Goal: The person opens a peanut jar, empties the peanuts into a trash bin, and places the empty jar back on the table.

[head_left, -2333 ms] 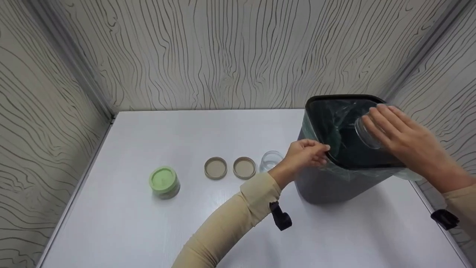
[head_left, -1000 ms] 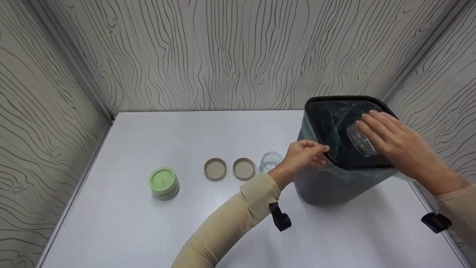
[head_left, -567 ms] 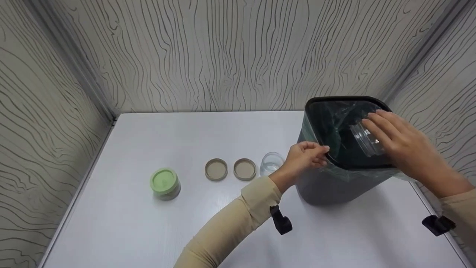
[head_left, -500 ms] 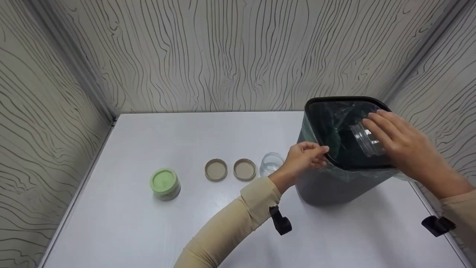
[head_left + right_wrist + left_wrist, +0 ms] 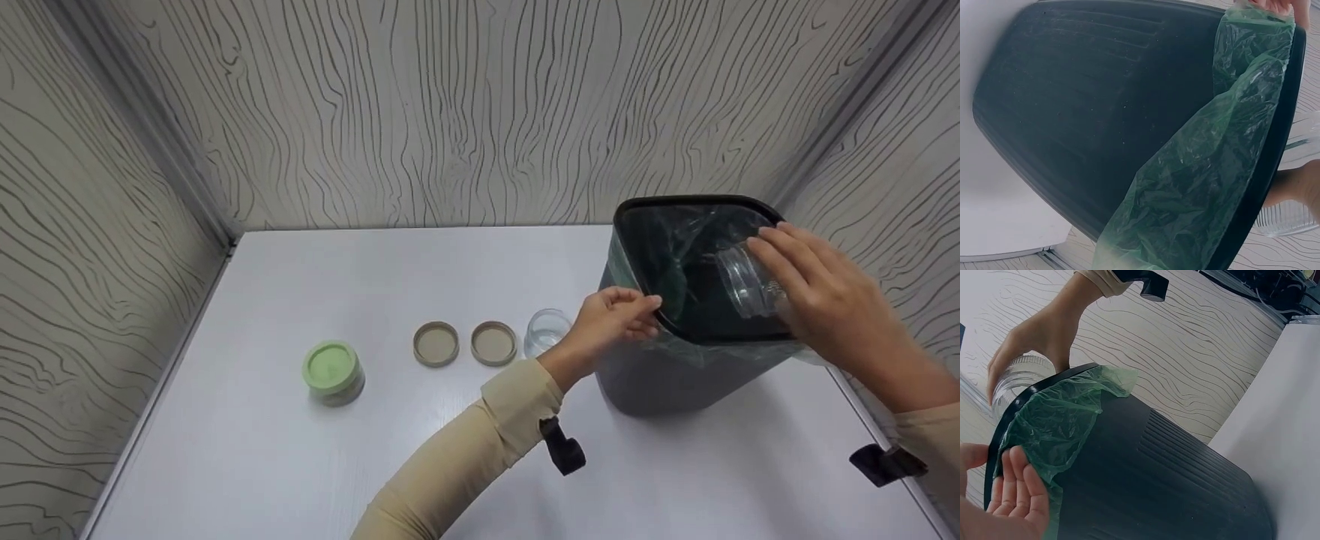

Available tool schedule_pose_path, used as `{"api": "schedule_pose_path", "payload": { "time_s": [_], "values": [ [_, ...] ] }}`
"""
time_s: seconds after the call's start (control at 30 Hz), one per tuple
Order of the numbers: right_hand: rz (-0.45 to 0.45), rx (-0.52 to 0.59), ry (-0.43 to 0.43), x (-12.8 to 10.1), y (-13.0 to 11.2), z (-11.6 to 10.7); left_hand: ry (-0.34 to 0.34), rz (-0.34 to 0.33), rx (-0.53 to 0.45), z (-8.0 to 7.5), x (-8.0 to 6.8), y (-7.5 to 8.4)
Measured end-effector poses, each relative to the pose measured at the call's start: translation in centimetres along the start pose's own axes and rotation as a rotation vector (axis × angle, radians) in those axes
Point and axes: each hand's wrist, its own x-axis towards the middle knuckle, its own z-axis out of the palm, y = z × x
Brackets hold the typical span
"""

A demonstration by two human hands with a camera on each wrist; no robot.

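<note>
right hand (image 5: 832, 307) grips the clear jar (image 5: 750, 281), tipped mouth-down over the bin (image 5: 675, 375). left hand (image 5: 611, 319) pinches the bin's rim (tilted toward the person). looks like the emptying step; next probably needs righting the jar.

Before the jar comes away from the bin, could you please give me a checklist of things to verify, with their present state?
1. Right hand grips the jar: ok.
2. Jar mouth is over the bin opening, tilted inward: ok.
3. Left hand holds the bin rim, bin tipped toward the person: ok.
4. Green liner is folded over the rim: ok.
5. Jar is emptied: cannot tell, as the glass shows nothing clearly.
6. Table has a free spot for the jar beside the second jar and two lids: ok.
</note>
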Motion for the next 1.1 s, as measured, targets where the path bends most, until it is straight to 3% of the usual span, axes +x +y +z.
{"api": "schedule_pose_path", "payload": {
  "time_s": [0.37,1.1],
  "values": [
    [0.134,0.029,-0.012,0.2,-1.1,-0.8,-0.07,0.061,0.058,-1.1,-0.3,-0.1],
    [0.364,0.119,0.027,0.3,-2.7,-1.8,-0.047,0.089,0.051,-3.0,-1.5,0.4]
  ]
}}
